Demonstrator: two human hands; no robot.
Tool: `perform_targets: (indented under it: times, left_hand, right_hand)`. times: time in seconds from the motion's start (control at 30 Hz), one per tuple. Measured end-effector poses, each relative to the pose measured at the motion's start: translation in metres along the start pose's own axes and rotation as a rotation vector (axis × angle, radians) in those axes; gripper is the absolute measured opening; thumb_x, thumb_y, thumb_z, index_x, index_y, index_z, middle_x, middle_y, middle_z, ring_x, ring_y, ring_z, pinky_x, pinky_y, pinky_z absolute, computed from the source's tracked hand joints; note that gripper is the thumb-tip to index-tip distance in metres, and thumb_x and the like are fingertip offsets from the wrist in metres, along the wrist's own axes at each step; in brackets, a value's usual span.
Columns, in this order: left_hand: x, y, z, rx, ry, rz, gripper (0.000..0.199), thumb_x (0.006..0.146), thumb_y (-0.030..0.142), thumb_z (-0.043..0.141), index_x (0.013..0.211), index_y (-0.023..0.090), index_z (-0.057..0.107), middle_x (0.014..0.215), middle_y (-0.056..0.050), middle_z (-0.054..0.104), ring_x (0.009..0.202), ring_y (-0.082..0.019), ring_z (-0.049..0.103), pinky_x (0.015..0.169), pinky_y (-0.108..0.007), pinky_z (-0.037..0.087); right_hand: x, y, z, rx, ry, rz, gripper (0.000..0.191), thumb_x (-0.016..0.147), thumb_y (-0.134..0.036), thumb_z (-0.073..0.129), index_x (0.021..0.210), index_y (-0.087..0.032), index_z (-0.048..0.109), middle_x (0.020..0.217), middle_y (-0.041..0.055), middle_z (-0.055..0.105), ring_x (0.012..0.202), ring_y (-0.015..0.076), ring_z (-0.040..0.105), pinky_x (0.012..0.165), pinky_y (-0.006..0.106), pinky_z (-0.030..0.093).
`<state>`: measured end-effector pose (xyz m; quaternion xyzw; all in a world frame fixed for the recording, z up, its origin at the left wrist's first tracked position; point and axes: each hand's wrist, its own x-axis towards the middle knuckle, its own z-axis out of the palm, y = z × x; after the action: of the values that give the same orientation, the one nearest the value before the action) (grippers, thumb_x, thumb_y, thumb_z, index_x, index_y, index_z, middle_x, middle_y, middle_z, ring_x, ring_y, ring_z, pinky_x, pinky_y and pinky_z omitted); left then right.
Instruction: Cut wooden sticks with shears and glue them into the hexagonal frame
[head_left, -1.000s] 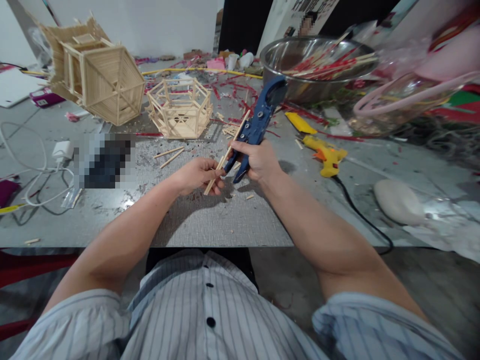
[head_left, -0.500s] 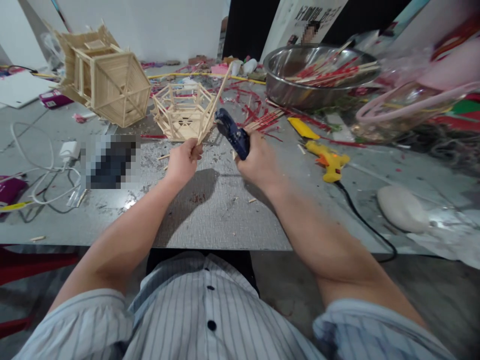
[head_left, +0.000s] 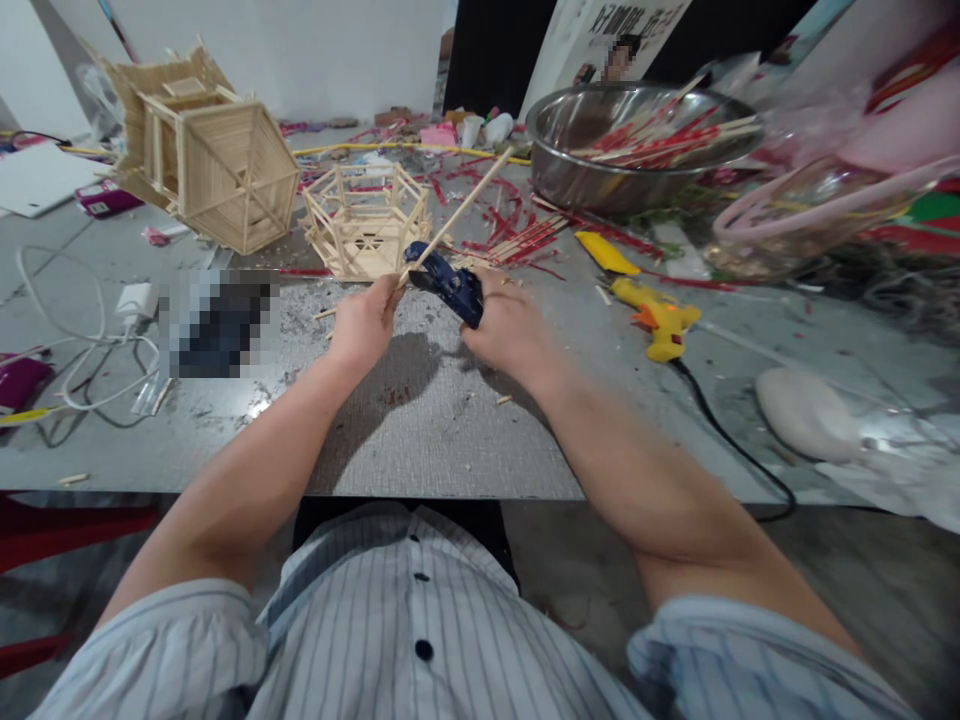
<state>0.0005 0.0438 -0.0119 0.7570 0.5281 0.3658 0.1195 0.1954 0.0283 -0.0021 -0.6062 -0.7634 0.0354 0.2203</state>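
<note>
My left hand [head_left: 365, 325], near the middle of the frame, pinches the lower end of a pale stick [head_left: 469, 208] that slants up and right; my fingers hide that end, so I cannot tell if a second stick lies with it. My right hand [head_left: 506, 325], just right of centre, is wrapped around a blue cutter [head_left: 450, 285], its head pointing up and left, at the stick just above my left fingertips. I cannot tell whether the jaws have closed on the wood.

To do this well, I'd say I should keep the pinch firm, set the stick square across the blade, check that my fingertips sit clear of it, then squeeze evenly so the wood doesn't split.

Half a second ago the stick stood more upright and the cutter's head was apart from it; now the stick leans further right and the head has come down and left to meet it.

Just beyond my hands sits an openwork frame [head_left: 358, 266] of sticks, upper centre. Below them, a short offcut [head_left: 504, 400] lies on the bench [head_left: 450, 450]. Further out are the bigger wooden model [head_left: 225, 180] at upper left, a yellow glue gun [head_left: 666, 325] at right, and a steel basin [head_left: 555, 180] at upper right.
</note>
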Motion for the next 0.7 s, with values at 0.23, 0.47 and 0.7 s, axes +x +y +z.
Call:
perform_targets:
  times: [0.23, 0.47, 0.7]
  left_hand:
    - [0.0003, 0.0080, -0.0020, 0.210, -0.004, 0.065, 0.028, 0.094, 0.021, 0.041, 0.110, 0.017, 0.065, 0.093, -0.011, 0.072, 0.084, -0.019, 0.067, 0.074, -0.027, 0.046]
    - [0.0001, 0.0092, -0.0018, 0.242, -0.011, 0.054, 0.027, 0.094, 0.021, 0.044, 0.113, 0.019, 0.063, 0.089, -0.009, 0.070, 0.077, -0.017, 0.064, 0.070, -0.026, 0.043]
    - [0.0003, 0.0062, -0.0006, 0.234, 0.001, 0.080, 0.028, 0.094, 0.022, 0.042, 0.112, 0.019, 0.063, 0.088, -0.009, 0.071, 0.076, -0.017, 0.063, 0.069, -0.026, 0.043]
  right_hand:
    - [-0.0045, -0.0052, -0.0015, 0.017, 0.000, -0.015, 0.063, 0.073, -0.018, 0.053, 0.135, -0.012, 0.045, 0.122, 0.0166, 0.063, 0.118, 0.0318, 0.055, 0.100, 0.044, 0.042]
    - [-0.0055, -0.0061, -0.0028, -0.001, -0.019, -0.015, 0.061, 0.074, -0.019, 0.054, 0.134, -0.012, 0.047, 0.120, 0.0170, 0.064, 0.116, 0.0329, 0.057, 0.099, 0.044, 0.043]
    - [-0.0062, -0.0066, -0.0015, 0.015, -0.009, 0.010, 0.059, 0.073, -0.020, 0.055, 0.132, -0.018, 0.048, 0.117, 0.0136, 0.065, 0.112, 0.0328, 0.059, 0.097, 0.046, 0.045]
